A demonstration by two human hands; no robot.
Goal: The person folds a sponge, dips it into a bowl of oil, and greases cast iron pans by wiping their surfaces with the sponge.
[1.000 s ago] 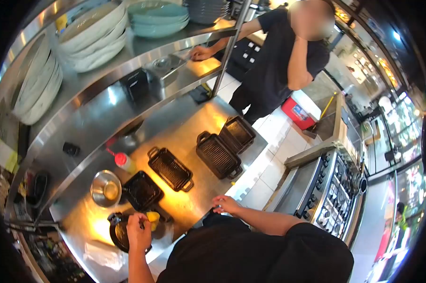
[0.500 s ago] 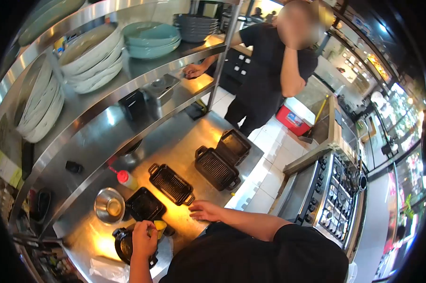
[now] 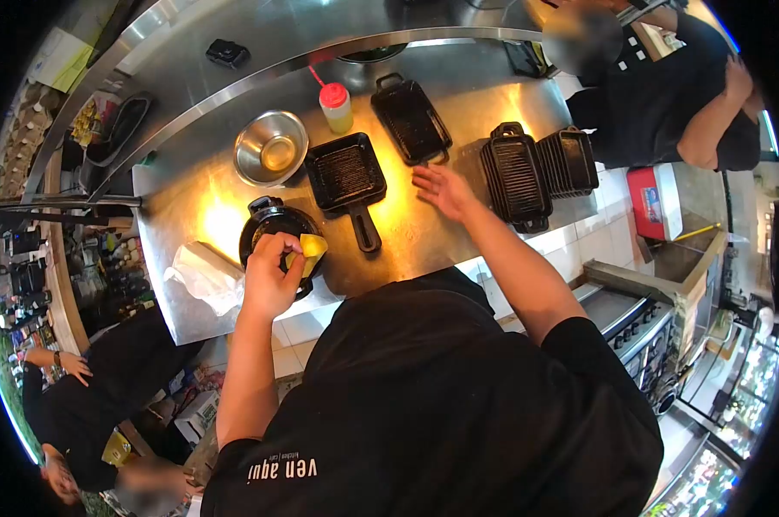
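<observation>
My left hand [image 3: 273,269] is closed on a yellow piece [image 3: 312,252], a sponge or folded cloth; I cannot tell which. It is held over a round black pan [image 3: 267,221], partly hidden by my hand. My right hand [image 3: 442,191] is open, fingers spread, near the lower handle of a rectangular black griddle pan [image 3: 412,122]; contact is unclear. Between my hands lies a square black grill pan [image 3: 348,172], its handle towards me. A steel bowl [image 3: 271,148] stands behind the round pan.
A red-capped squeeze bottle [image 3: 336,108] stands behind the square pan. Stacked ribbed pans [image 3: 517,177] are on the right of the steel table [image 3: 381,267]. White plastic wrapping [image 3: 206,280] lies at left. One person [image 3: 665,95] stands beyond the table, others at lower left.
My view has tilted down and swung, so the table sits higher in it. My left hand stays over the round pan with the yellow piece. My right hand remains open near the griddle pan.
</observation>
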